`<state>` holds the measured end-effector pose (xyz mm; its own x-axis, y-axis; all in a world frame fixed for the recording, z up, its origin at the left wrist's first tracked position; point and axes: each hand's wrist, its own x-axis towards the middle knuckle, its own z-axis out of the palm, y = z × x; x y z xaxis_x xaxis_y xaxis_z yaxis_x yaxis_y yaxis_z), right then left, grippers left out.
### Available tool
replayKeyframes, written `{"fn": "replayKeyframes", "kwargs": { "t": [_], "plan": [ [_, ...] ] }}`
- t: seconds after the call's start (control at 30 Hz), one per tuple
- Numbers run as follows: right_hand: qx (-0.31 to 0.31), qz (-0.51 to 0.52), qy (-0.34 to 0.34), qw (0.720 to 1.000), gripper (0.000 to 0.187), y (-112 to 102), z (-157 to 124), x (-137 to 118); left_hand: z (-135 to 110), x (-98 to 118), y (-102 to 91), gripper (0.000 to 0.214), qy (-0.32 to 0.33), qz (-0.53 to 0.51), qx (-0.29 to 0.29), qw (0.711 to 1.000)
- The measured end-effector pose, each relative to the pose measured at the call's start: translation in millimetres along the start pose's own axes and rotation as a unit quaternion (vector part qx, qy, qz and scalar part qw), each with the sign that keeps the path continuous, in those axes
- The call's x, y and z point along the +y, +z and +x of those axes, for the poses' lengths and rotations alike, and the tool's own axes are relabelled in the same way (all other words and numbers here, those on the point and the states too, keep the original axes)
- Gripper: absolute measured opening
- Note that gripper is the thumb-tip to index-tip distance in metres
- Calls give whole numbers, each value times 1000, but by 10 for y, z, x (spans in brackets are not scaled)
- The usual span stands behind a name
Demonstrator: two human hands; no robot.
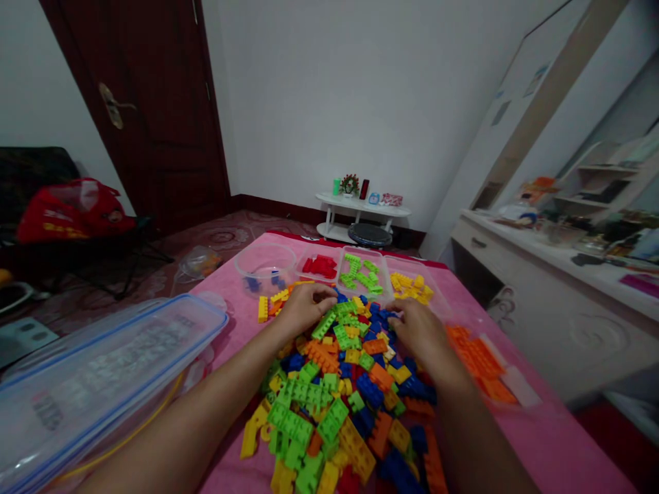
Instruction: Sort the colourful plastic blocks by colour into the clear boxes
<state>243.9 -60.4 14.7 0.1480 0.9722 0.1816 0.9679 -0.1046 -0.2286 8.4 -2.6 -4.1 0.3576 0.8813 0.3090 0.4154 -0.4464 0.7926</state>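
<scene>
A large mixed heap of plastic building bricks (324, 394) in green, blue, orange, yellow and red covers the middle of the pink-topped table. At the heap's far left edge is my left hand (307, 307), its fingers loosely curved and apart beside green and blue bricks. Across from it, my right hand (418, 328) reaches to the blue bricks (379, 317) at the far right of the heap. Its thumb and fingers are apart, and I see no brick between them. The undersides of both hands are hidden.
Behind the heap stand a round clear tub (265, 257) with blue bricks and clear boxes of red bricks (319, 265), green bricks (360, 273) and yellow bricks (412, 285). Orange bricks (478, 363) lie right. A blue-rimmed clear lid (128, 363) lies left.
</scene>
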Motion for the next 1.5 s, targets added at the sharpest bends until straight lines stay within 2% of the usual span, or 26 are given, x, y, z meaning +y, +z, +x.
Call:
{"fn": "replayKeyframes", "kwargs": {
  "t": [0.1,0.23,0.4,0.47,0.57,0.63,0.67,0.73,0.8,0.9,1.03,1.23,1.3,1.37,1.43,1.5],
  "plan": [
    [-42,-58,41,997,38,-17,-18,54,17,41,-92,27,1,70,-15,997],
    [-93,-96,50,990,38,-19,-69,23,-14,137,-202,38,-24,180,-94,979],
    [-81,-105,59,989,31,-31,-93,-25,-81,190,-265,50,-21,225,-160,961],
    [-62,-95,58,992,29,-64,-86,-38,-78,171,-277,48,-19,226,-158,961],
    [-6,-10,14,1000,31,-140,-93,-147,-56,161,-285,44,-32,159,-129,978],
    [26,117,-32,992,35,-194,-128,-297,-53,207,-278,50,-46,40,-132,989],
    [26,193,-52,980,38,-216,-156,-385,-60,246,-270,56,-52,-37,-147,987],
    [-4,326,-89,941,46,-247,-220,-549,-85,335,-246,67,-57,-178,-184,965],
    [-57,400,-115,907,50,-255,-277,-660,-115,404,-214,74,-56,-256,-212,942],
    [-118,429,-114,888,45,-228,-316,-698,-142,419,-160,80,-70,-276,-224,932],
    [-141,457,-84,874,38,-183,-316,-654,-138,374,-115,82,-80,-255,-218,939],
    [-227,491,-46,840,29,-220,-318,-642,-112,388,-158,58,-45,-212,-228,949],
    [-242,479,-40,843,29,-259,-245,-613,-82,342,-188,53,-58,-195,-208,957],
    [-230,448,-38,863,27,-318,-100,-564,-41,264,-227,47,-48,-129,-153,978],
    [-180,414,-41,891,26,-391,97,-503,0,182,-277,39,-14,-30,-93,995],
    [-83,384,-47,918,27,-454,296,-441,26,125,-338,31,10,45,-65,997]
  ]
}}
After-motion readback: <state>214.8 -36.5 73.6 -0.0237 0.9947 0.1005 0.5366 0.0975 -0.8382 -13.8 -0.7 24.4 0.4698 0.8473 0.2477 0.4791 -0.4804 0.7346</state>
